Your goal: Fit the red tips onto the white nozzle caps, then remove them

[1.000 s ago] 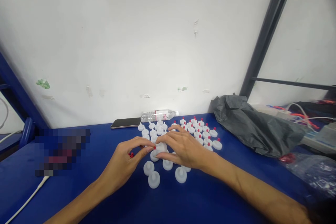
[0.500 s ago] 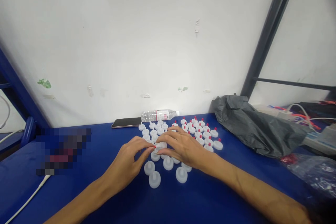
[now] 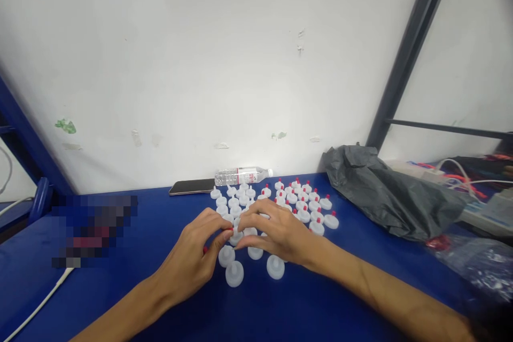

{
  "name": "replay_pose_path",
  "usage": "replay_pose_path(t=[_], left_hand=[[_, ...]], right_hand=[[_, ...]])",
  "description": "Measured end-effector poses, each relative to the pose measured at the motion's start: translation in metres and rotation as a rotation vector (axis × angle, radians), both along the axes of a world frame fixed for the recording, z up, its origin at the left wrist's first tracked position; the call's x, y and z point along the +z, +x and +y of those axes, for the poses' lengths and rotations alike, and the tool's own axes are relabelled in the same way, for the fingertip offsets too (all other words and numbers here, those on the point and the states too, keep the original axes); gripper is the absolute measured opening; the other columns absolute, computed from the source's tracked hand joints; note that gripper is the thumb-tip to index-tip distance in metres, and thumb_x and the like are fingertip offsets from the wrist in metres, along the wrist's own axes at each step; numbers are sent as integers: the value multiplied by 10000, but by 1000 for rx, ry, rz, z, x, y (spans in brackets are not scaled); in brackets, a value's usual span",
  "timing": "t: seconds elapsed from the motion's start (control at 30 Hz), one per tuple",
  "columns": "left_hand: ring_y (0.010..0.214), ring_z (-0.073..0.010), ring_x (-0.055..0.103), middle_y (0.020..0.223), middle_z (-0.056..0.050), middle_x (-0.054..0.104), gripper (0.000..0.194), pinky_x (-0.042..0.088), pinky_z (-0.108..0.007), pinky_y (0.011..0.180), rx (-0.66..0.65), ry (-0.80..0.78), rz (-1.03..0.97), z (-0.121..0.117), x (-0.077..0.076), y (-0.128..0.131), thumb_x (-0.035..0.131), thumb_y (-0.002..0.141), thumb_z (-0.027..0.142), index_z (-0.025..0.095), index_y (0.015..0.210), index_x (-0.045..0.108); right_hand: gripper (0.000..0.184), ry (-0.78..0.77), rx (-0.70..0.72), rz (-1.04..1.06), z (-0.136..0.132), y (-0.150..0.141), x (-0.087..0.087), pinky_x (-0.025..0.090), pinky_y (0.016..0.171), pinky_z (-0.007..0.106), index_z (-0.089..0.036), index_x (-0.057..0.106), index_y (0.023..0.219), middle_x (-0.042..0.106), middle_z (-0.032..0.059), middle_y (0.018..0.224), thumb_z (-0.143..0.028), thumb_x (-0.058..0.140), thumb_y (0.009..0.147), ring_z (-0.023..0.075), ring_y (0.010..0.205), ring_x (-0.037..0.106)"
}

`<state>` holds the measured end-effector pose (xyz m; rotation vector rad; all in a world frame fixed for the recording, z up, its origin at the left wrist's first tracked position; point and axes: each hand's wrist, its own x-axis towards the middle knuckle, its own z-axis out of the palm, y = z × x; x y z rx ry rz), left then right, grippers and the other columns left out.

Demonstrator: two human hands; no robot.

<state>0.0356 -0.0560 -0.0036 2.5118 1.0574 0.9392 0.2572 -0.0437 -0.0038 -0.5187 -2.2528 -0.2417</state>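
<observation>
My left hand [image 3: 196, 243] pinches a small red tip cap [image 3: 231, 229] between thumb and index finger. Another bit of red shows under its palm. Just to the right, my right hand [image 3: 278, 227] is over the white nozzle caps with thumb and fingers apart, and nothing shows gripped in it. One white nozzle cap [image 3: 236, 238] stands between the two hands. Nearer to me are other bare nozzle caps [image 3: 234, 274], upright and without red tips. Beyond my right hand stands a group of white nozzle caps with red tips [image 3: 303, 215]. My right hand hides part of the caps.
A clear plastic bottle [image 3: 240, 176] lies against the wall beside a phone [image 3: 192, 187]. At right are a grey plastic bag [image 3: 385, 192] and a clear bag [image 3: 481, 264]. A blurred-out object [image 3: 96, 232] with a white cable lies left on the blue tabletop [image 3: 160, 320].
The white nozzle cap held between my hands has left my right fingers, which have opened. My left hand has drawn slightly left and down with a red tip cap.
</observation>
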Motion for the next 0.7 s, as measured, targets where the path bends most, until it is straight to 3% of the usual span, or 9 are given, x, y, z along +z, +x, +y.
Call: replay_pose_path(t=[0.37, 0.7], left_hand=[[803, -210, 524, 822, -32, 622, 241, 431, -371, 746, 10, 41, 47, -2, 1, 0, 389, 985, 279, 228, 867, 593], [772, -196, 516, 782, -7, 606, 263, 389, -361, 751, 9, 28, 42, -2, -1, 2, 385, 987, 273, 222, 830, 589]], right_hand=[[162, 240, -48, -21, -5, -4, -1, 533, 872, 304, -209, 668, 975, 652, 65, 959, -353, 604, 937, 158, 882, 599], [121, 340, -18, -15, -5, -6, 0, 539, 858, 321, -186, 678, 943, 653, 82, 964, -291, 621, 933, 160, 875, 590]])
